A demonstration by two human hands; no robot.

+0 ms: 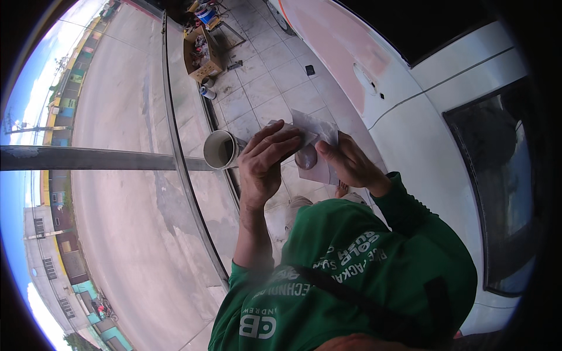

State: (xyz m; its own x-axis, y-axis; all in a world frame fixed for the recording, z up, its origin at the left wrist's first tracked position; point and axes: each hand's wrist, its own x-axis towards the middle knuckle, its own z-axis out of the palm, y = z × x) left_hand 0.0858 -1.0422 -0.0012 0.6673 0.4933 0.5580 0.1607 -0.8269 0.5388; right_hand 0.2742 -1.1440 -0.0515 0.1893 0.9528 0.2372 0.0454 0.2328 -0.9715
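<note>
In the head view, the right hand (350,164) pinches the pale sheet (322,130) at its right side, thumb uppermost, probably bracing it above the tiled floor (272,109); the left hand (264,157) lays close-set fingers over its left side, whether pinching I cannot tell.

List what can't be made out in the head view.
All in the head view:
Right hand: most fingers hidden behind the pale sheet.
Left hand: palm hidden by its own back.
Bucket: bottom lost in shadow.
Cardboard box: contents too small to identify.
White car: partly cut off by the dark fisheye rim.
</note>
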